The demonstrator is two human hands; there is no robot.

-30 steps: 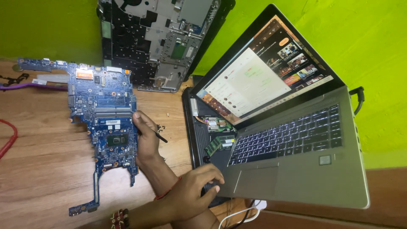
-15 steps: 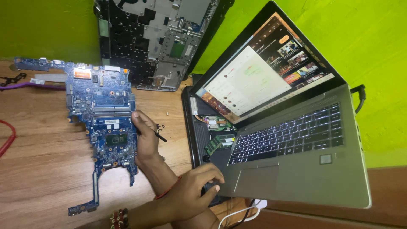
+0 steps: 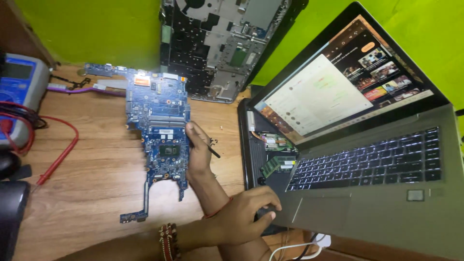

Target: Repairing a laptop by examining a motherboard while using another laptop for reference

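Note:
My arms are crossed. My right hand point(image 3: 199, 153) reaches up-left to the right edge of a blue laptop motherboard point(image 3: 159, 130) lying on the wooden table point(image 3: 87, 183). It pinches a thin black tool point(image 3: 212, 151) that sticks out to the right. My left hand point(image 3: 244, 216), with a beaded bracelet at the wrist, curls around the front-left corner of an open silver laptop point(image 3: 386, 193). Its screen is lit and its keys glow. The silver laptop rests tilted on an opened black laptop base point(image 3: 263, 159) with exposed green memory sticks.
A stripped laptop chassis point(image 3: 222, 43) leans on the green wall at the back. A blue multimeter point(image 3: 17, 92) with red and black leads point(image 3: 58, 159) sits at the left edge. A white cable point(image 3: 299, 246) runs under the silver laptop.
The view has swung left, bringing the multimeter into sight. Both hands stay where they were on the board and the laptop corner.

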